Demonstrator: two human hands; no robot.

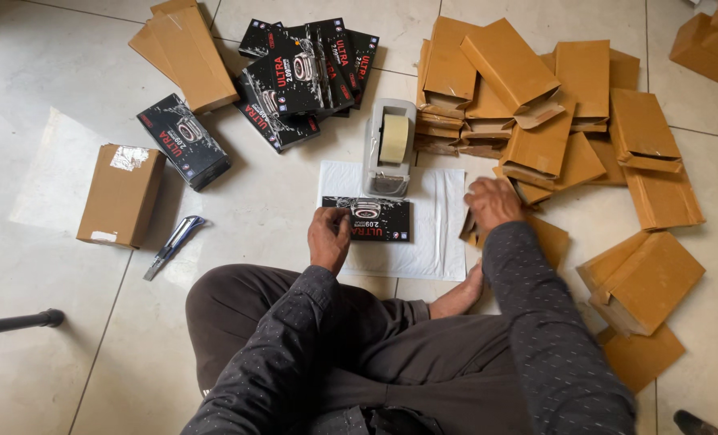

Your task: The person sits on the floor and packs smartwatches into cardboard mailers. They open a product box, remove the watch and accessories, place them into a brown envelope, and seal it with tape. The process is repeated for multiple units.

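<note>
Left hand: our left hand [329, 238] rests on the left end of a flat black printed carton [369, 218], fingers curled loosely over its edge, touching rather than clamping it.
Black carton: it lies flat on a white padded sheet [435, 234] spread on the pale tiled floor [45, 72], right in front of our knees.
Right hand: our right hand [493, 202] is down among the folded brown cardboard sleeves [536, 153], fingers bent over one at the sheet's right edge; we cannot tell whether it is truly gripped or only pressed.
Tape dispenser: a grey desktop tape dispenser [389, 149] with a pale roll stands at the top of the sheet, just beyond the carton.
Black stack: more black printed cartons [307, 76] lie heaped beyond the dispenser to the left, one loose carton [183, 141] apart from them.
Left side: a sealed brown cardboard box [121, 195] lies well to our left, with a blue-handled utility knife [174, 246] just beside it.
Far left top: another flat brown sleeve [186, 50] sits by the black heap.
Right side: made-up brown boxes [645, 278] rest near our right knee.
</note>
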